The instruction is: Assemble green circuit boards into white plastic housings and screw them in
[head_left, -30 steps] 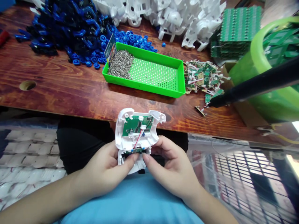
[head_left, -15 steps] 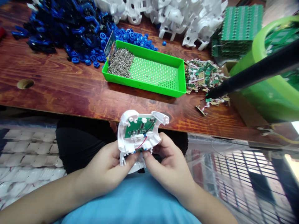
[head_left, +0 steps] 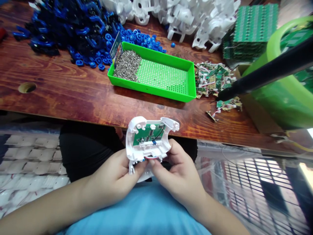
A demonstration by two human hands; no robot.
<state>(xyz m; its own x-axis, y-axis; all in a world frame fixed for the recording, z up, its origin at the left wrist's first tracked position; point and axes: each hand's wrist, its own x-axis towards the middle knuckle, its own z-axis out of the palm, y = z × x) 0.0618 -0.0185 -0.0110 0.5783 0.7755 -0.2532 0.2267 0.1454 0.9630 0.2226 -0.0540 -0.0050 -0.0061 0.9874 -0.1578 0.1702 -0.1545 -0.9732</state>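
Observation:
I hold a white plastic housing (head_left: 137,148) over my lap, just in front of the table edge. A green circuit board (head_left: 148,134) lies inside it, with thin red and black wires near its lower edge. My left hand (head_left: 114,179) grips the housing's lower left side, thumb pressed at its bottom rim. My right hand (head_left: 179,176) grips the lower right side, thumb meeting the left thumb at the bottom rim. Both hands are closed on the housing.
On the wooden table (head_left: 61,94) stands a green perforated tray (head_left: 168,93) with a heap of screws (head_left: 127,65). Behind lie blue parts (head_left: 73,29), white housings (head_left: 190,19), stacked green boards (head_left: 251,29) and small wired boards (head_left: 212,78). A green tub (head_left: 281,98) and black rod (head_left: 266,73) are right.
The housing has tilted and risen slightly toward the table. The small board and red wire at its lower edge have been tucked in under my thumbs.

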